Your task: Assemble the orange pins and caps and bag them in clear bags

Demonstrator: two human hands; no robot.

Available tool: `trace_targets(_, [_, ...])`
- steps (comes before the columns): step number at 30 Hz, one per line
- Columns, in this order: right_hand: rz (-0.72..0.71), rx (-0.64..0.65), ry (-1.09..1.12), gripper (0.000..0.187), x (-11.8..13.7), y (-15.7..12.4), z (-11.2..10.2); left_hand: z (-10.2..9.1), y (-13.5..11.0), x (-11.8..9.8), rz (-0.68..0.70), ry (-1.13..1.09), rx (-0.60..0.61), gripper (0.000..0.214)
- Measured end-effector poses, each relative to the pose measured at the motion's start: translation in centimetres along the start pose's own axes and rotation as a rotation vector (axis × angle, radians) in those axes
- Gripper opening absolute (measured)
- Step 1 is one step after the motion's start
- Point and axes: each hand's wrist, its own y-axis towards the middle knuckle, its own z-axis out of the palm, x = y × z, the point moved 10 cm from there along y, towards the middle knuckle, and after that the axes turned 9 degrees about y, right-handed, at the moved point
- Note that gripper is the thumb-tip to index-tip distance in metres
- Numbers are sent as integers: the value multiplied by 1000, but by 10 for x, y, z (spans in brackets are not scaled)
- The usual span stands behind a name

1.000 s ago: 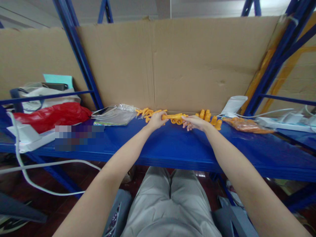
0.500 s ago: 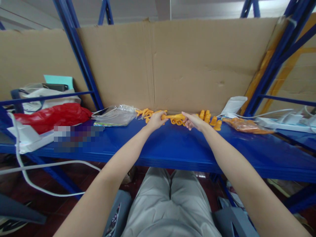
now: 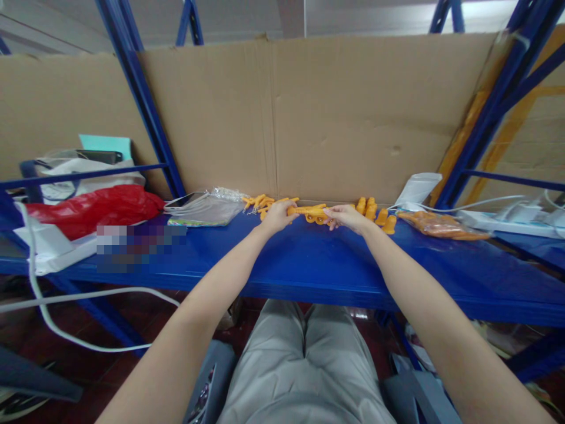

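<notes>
A long orange plastic piece point(image 3: 309, 209) lies level between my hands, just above the blue shelf. My left hand point(image 3: 279, 217) is closed round its left end. At the right end, the fingers of my right hand point(image 3: 346, 218) are closed on the piece, and the fingertips partly cover it. Beneath it sit several round orange parts point(image 3: 314, 218) with open ends, partly hidden. Behind my left hand is a pile of thin orange parts point(image 3: 256, 201) with small metal bits. Orange cup-shaped parts point(image 3: 389, 225) stand right of my right hand.
The blue shelf point(image 3: 304, 265) has a cardboard sheet point(image 3: 331, 118) along its back. Clear plastic bags point(image 3: 207, 212) and a red bag point(image 3: 97, 206) lie left. An orange-filled bag point(image 3: 444, 225) and a white power strip point(image 3: 507, 222) are right. A white cable point(image 3: 88, 347) hangs at the left.
My right hand has shifted slightly left, and its fingers have closed in on the right end of the orange piece. My left hand has stayed nearly still.
</notes>
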Motion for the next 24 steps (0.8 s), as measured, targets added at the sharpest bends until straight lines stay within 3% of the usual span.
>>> trace_targets(8, [51,-17,13,43,-4,1,-1,2,0,1,-6,-24,-5,16])
trace_targets(13, [25,-49,16,29,-3,-2,-3,3,0,5,-9,-34,-11,17])
trace_targets(17, [-73,-83,38,41,6,-4,-6,3,1,6,0,-27,-19,17])
trace_targets(22, [-99,-98,6,22,11,-3,-6,1,0,4,-19,-22,-16,16])
trace_targets(24, [-90,-104,-2,22,11,-2,-6,1,-1,1,-9,-36,-15,15])
